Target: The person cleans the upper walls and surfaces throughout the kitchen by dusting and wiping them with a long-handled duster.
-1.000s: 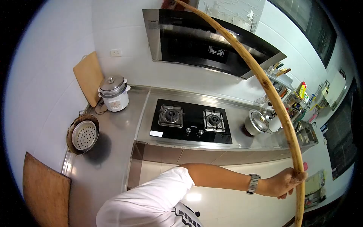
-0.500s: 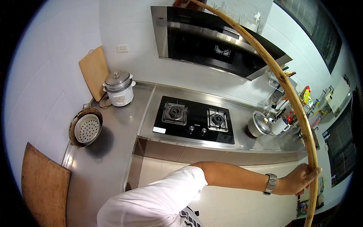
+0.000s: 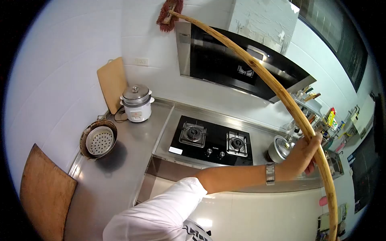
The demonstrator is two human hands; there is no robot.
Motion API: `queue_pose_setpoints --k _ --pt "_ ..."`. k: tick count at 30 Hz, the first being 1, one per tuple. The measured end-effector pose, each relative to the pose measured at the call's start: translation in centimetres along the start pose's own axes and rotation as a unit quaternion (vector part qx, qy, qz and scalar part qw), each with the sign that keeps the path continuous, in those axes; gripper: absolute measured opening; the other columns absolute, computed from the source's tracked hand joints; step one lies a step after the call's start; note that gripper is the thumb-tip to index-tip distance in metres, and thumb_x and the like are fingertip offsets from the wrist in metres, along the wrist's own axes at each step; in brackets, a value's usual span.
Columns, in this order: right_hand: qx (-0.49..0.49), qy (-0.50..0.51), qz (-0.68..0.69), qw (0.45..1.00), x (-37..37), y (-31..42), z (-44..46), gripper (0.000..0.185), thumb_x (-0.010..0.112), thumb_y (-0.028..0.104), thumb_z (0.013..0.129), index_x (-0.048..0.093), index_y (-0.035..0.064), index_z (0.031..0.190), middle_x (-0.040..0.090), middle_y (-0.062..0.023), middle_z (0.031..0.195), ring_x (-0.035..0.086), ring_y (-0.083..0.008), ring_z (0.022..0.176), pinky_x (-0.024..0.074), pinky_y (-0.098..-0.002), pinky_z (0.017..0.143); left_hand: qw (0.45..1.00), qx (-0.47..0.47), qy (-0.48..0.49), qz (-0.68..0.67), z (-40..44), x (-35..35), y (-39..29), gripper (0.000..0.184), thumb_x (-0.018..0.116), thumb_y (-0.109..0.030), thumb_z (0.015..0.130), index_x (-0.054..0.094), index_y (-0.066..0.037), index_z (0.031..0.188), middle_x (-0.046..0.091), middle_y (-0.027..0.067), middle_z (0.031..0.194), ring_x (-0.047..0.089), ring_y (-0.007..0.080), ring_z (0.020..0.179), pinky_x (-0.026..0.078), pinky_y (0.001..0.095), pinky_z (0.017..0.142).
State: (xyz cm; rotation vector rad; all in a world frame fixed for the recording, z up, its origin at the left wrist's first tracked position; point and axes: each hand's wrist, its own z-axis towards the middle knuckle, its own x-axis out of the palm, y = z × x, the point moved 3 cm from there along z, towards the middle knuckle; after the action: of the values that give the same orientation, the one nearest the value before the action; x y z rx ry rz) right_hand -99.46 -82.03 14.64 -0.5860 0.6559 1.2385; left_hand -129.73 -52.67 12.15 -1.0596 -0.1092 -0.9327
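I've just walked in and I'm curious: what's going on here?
A person's left hand grips a long wooden pole that passes in front of the range hood. Its reddish, mop-like head is up by the hood's left end; whether it touches the wall is unclear. Below, the rice cooker stands on the counter.

1 head-worn camera, high wide-angle view, facing forward and down, near the counter (image 3: pixel 108 201)
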Motion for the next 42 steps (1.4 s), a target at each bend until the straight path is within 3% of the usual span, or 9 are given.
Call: queue_pose_setpoints --k 5,7,13,15,18,19,24,32,42 --pt "0.048 0.148 -0.148 0.977 1.1 0.4 3.9 0.037 0.064 0.003 0.077 0.060 -0.0030 0.113 0.066 -0.0128 0.078 0.059 -0.0140 0.064 0.0487 -0.0301 0.054 0.995 0.071 -0.022 0.073 1.7 -3.6 -5.3 0.067 0.037 -0.067 0.087 0.051 -0.003 0.071 0.055 0.0066 0.055 0.055 0.0109 0.041 0.046 0.0221 0.036" --pt "0.023 0.082 0.132 0.988 3.3 -2.5 3.9 0.037 0.065 0.008 0.080 0.060 0.0017 0.115 0.067 -0.0116 0.084 0.059 -0.0118 0.064 0.0481 -0.0295 0.052 0.994 0.066 -0.040 0.077 2.2 -4.6 -7.3 0.066 0.035 -0.066 0.088 0.052 -0.005 0.071 0.056 0.0065 0.056 0.056 0.0115 0.043 0.047 0.0216 0.039" --pt "0.026 0.144 -0.090 0.985 1.6 10.7 7.2 0.021 0.069 0.016 0.081 0.063 0.0031 0.096 0.066 -0.0099 0.084 0.061 -0.0173 0.065 0.0525 -0.0236 0.054 0.985 0.109 -0.109 0.075 3.6 -7.6 -11.8 0.057 0.037 -0.061 0.091 0.049 -0.007 0.076 0.053 0.0054 0.054 0.054 0.0122 0.041 0.046 0.0234 0.037" --pt "0.158 0.106 0.329 0.925 5.8 7.4 6.5 0.021 0.063 0.012 0.085 0.060 -0.0060 0.095 0.064 -0.0135 0.083 0.062 -0.0213 0.071 0.0554 -0.0297 0.062 0.983 0.124 -0.098 0.097 4.3 -9.0 -13.0 0.056 0.038 -0.060 0.091 0.049 -0.007 0.076 0.053 0.0053 0.055 0.054 0.0122 0.041 0.045 0.0235 0.036" --pt "0.014 0.139 0.154 0.978 7.8 12.4 7.2 0.025 0.053 0.011 0.092 0.055 -0.0102 0.105 0.064 -0.0193 0.095 0.062 -0.0279 0.086 0.0555 -0.0373 0.075 0.975 0.143 -0.104 0.135 5.4 -11.2 -15.3 0.054 0.039 -0.058 0.091 0.048 -0.008 0.075 0.054 0.0054 0.056 0.053 0.0124 0.041 0.044 0.0243 0.035" --pt "0.076 0.107 0.448 0.885 10.5 11.8 7.8 0.028 0.057 0.014 0.091 0.055 -0.0093 0.106 0.065 -0.0176 0.100 0.061 -0.0222 0.091 0.0509 -0.0301 0.080 0.970 0.149 -0.120 0.152 5.8 -12.0 -16.3 0.054 0.039 -0.058 0.091 0.048 -0.008 0.074 0.053 0.0054 0.056 0.052 0.0127 0.041 0.043 0.0250 0.035" --pt "-0.081 0.052 0.390 0.916 11.2 22.7 9.6 0.024 0.058 0.014 0.084 0.039 0.0023 0.075 0.030 0.0006 0.065 0.027 -0.0099 0.061 0.0217 -0.0263 0.053 0.951 0.177 -0.189 0.170 7.1 -16.5 -21.7 0.044 0.043 -0.051 0.091 0.044 -0.010 0.074 0.046 0.0044 0.057 0.043 0.0142 0.042 0.034 0.0261 0.035" --pt "0.005 0.205 0.364 0.909 12.1 25.5 6.8 0.025 0.060 0.020 0.090 0.057 -0.0048 0.094 0.059 -0.0133 0.077 0.051 -0.0186 0.069 0.0426 -0.0286 0.066 0.945 0.134 -0.194 0.227 4.9 -19.4 -21.1 0.046 0.044 -0.052 0.091 0.046 -0.010 0.073 0.046 0.0039 0.053 0.041 0.0130 0.038 0.032 0.0268 0.034" --pt "0.028 0.162 0.319 0.933 11.7 17.3 -0.3 0.022 0.059 0.020 0.088 0.053 -0.0010 0.082 0.041 -0.0111 0.060 0.036 -0.0191 0.055 0.0319 -0.0354 0.051 0.976 0.080 -0.095 0.178 1.9 -14.7 -12.8 0.048 0.044 -0.054 0.092 0.048 -0.008 0.078 0.047 0.0030 0.055 0.042 0.0104 0.035 0.032 0.0236 0.029"
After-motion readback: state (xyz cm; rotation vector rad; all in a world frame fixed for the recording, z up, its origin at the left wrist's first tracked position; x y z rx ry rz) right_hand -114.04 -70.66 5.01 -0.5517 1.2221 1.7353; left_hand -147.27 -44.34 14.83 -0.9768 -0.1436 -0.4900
